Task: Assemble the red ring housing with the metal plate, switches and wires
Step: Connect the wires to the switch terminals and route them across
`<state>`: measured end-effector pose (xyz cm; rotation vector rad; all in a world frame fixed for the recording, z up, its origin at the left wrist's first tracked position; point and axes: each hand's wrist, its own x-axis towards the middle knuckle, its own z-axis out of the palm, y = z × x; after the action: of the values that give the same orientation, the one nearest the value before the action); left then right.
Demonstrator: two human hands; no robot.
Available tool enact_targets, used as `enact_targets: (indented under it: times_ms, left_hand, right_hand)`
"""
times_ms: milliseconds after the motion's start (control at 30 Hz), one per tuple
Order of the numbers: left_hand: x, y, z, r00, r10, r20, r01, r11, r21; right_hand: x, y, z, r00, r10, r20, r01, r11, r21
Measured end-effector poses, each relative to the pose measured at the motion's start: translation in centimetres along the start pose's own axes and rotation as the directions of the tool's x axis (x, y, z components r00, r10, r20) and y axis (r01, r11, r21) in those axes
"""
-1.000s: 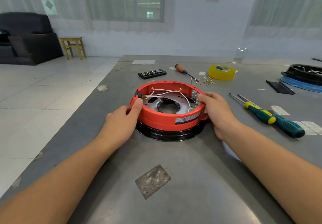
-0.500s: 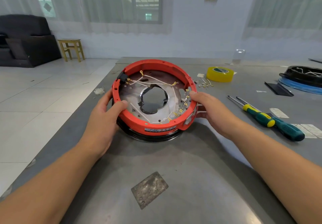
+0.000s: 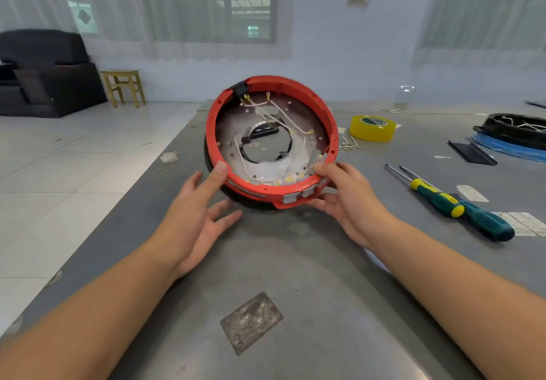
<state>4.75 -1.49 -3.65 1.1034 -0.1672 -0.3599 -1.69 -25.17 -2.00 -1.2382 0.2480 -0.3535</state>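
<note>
My right hand (image 3: 348,202) pinches red ring housing (image 3: 273,140) at lower rim; left hand (image 3: 195,217) open, thumb steadying. Seems rigid, light; wires (image 3: 280,119) look snag-prone, so I hold rim only.

At your two o'clock on the table (image 3: 295,261) sits yellow tape (image 3: 372,128); two screwdrivers (image 3: 461,208) lie at three; a stool (image 3: 124,85) stands at ten.

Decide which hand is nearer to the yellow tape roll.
Right. The right hand grips the red ring housing just below-left of the yellow tape roll; the left hand is across the housing.
</note>
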Motion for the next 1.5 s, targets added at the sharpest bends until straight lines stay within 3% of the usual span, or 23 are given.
enact_targets:
  times_ms: [167, 300, 367, 433, 533, 600, 667, 733, 833, 900, 967, 1067, 1267, 1433, 1500]
  left_hand:
    - [-0.3, -1.3, 1.0, 0.994, -0.059, 0.087, 0.059, 0.998, 0.011]
    - [0.0, -1.3, 0.4, 0.996, -0.038, 0.081, 0.044, 0.996, -0.075]
    - [0.1, -1.2, 0.2, 0.998, -0.011, 0.055, 0.016, 0.995, -0.101]
    - [0.3, -1.1, 0.0, 0.999, 0.026, 0.028, -0.023, 0.996, -0.088]
    - [0.4, -1.0, -0.3, 0.998, 0.06, 0.022, -0.059, 0.997, -0.055]
    - [0.4, -1.1, -0.3, 0.997, 0.066, 0.035, -0.065, 0.997, -0.041]
    - [0.3, -1.1, -0.1, 0.996, 0.074, 0.046, -0.072, 0.997, -0.034]
    - [0.3, -1.1, 0.0, 0.995, 0.083, 0.049, -0.081, 0.996, -0.03]
    - [0.2, -1.1, -0.1, 0.994, 0.094, 0.053, -0.093, 0.996, -0.018]
    - [0.2, -1.1, -0.1, 0.994, 0.096, 0.058, -0.096, 0.995, -0.014]
    - [0.2, -1.1, -0.1, 0.994, 0.099, 0.055, -0.098, 0.995, -0.023]
    - [0.3, -0.8, -0.2, 0.993, 0.112, 0.045, -0.111, 0.994, -0.023]
    - [0.4, -0.4, -0.4, 0.992, 0.126, 0.024, -0.125, 0.992, -0.02]
    - [0.6, -0.7, -0.1, 0.991, 0.076, 0.108, -0.072, 0.996, -0.046]
    - [0.5, -1.0, 0.1, 0.988, 0.056, 0.143, -0.06, 0.998, 0.022]
  right_hand:
    - [-1.0, 2.1, 1.7, 0.998, 0.019, 0.063, -0.029, 0.986, 0.163]
    - [-0.9, 2.6, 1.7, 0.984, 0.058, 0.166, -0.088, 0.98, 0.178]
    - [-1.0, 2.5, 1.7, 0.984, 0.036, 0.174, -0.048, 0.996, 0.069]
    - [-1.2, 2.5, 1.5, 0.982, -0.141, 0.123, 0.171, 0.943, -0.285]
    - [-1.8, 1.5, 1.5, 0.852, -0.52, 0.049, 0.413, 0.613, -0.674]
    - [-2.3, 0.5, 1.5, 0.668, -0.732, 0.135, 0.506, 0.314, -0.803]
    - [-2.7, -0.5, 1.9, 0.506, -0.793, 0.339, 0.54, -0.015, -0.842]
    - [-2.8, -1.3, 2.6, 0.451, -0.743, 0.494, 0.54, -0.213, -0.814]
    - [-2.4, -2.4, 4.0, 0.63, -0.473, 0.616, 0.647, -0.12, -0.753]
    - [-1.9, -2.8, 4.7, 0.713, -0.316, 0.626, 0.597, -0.194, -0.778]
    - [-1.3, -2.9, 5.2, 0.745, -0.236, 0.623, 0.564, -0.274, -0.779]
    - [-0.7, -3.0, 5.8, 0.772, -0.163, 0.615, 0.562, -0.277, -0.779]
    - [-0.2, -1.3, 5.8, 0.771, -0.246, 0.587, 0.587, -0.082, -0.806]
    - [0.0, -0.2, 6.1, 0.764, -0.31, 0.567, 0.603, 0.029, -0.797]
    - [-0.1, 0.0, 6.3, 0.769, -0.313, 0.558, 0.61, 0.097, -0.786]
